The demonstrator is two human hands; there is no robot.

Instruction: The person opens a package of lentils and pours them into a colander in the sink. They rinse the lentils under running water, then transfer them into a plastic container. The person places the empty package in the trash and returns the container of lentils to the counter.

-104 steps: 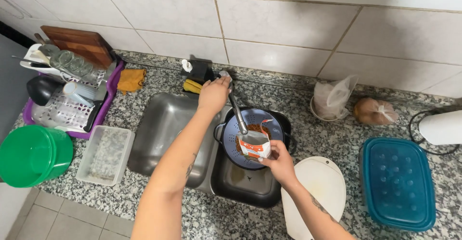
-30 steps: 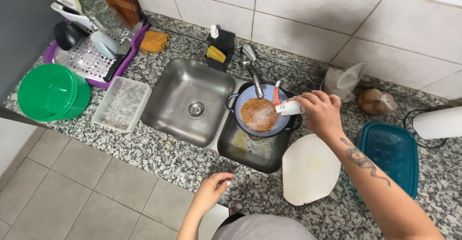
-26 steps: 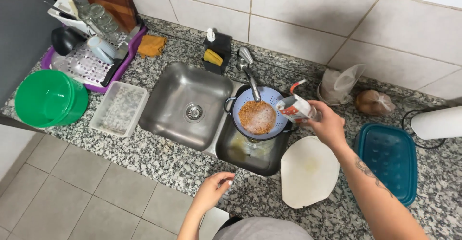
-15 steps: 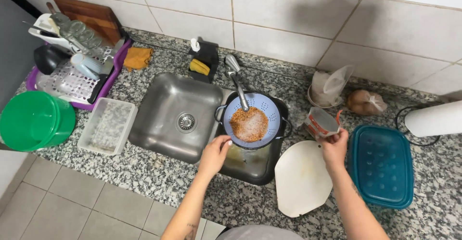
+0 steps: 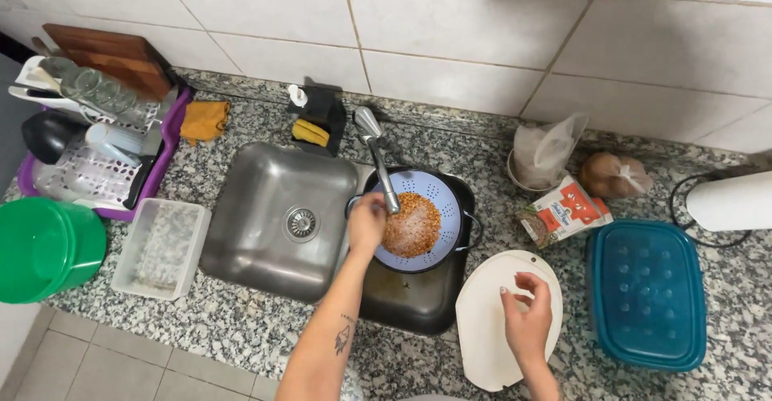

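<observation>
A pale blue colander full of brown grains sits on a dark pot in the right part of the sink. My left hand grips the colander's left rim, under the tap spout. My right hand hovers empty, fingers loosely apart, over a white cutting board on the counter. A small red and white food packet lies on the granite counter just beyond that hand.
The empty steel sink basin lies left. A teal lidded container stands right, a paper towel roll behind it. A purple dish rack, green bucket and clear tub are at left. A sponge holder stands behind the sink.
My right hand poured the packet into the colander, set it on the counter and drew back over the white board. My left hand rose from below to the colander's rim.
</observation>
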